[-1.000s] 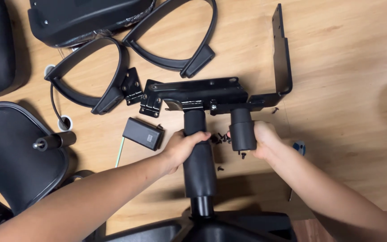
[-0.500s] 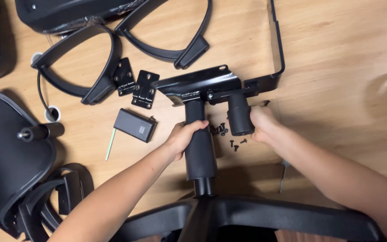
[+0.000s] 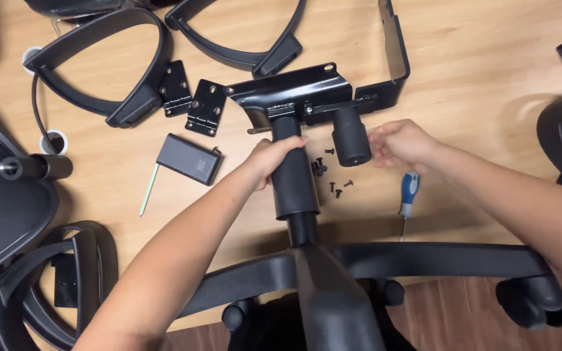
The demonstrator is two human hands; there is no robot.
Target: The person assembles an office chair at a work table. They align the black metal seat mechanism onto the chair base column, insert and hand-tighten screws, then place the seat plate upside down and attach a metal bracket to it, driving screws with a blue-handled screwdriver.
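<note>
Gripping the gas-lift cylinder (image 3: 292, 175) near its top, the left hand (image 3: 269, 158) is closed around the black column, which stands in the hub of the five-star chair base (image 3: 333, 273) at the bottom of the view. Seated on the cylinder's upper end is the black seat mechanism plate (image 3: 294, 91), with its round tension knob (image 3: 350, 136) projecting toward the camera and an L-shaped steel bracket (image 3: 395, 58) joined at its right.

What has changed — a second ago the right hand (image 3: 399, 143) was wrapped around the tension knob; now it has let go and sits just beside the knob, fingers loosely curled and holding nothing. The view has also drawn closer over the base, so more of the star legs and casters shows. By judgement, the plate now rests on the column without the right hand's support.

Loose black screws (image 3: 330, 175) lie on the wooden floor (image 3: 489, 84) between cylinder and knob — a blue-handled screwdriver (image 3: 408, 194) lies near the right wrist. Two hinge plates (image 3: 193, 101), a small black box (image 3: 188, 158) and two curved armrests (image 3: 99, 65) lie beyond the left hand.
</note>
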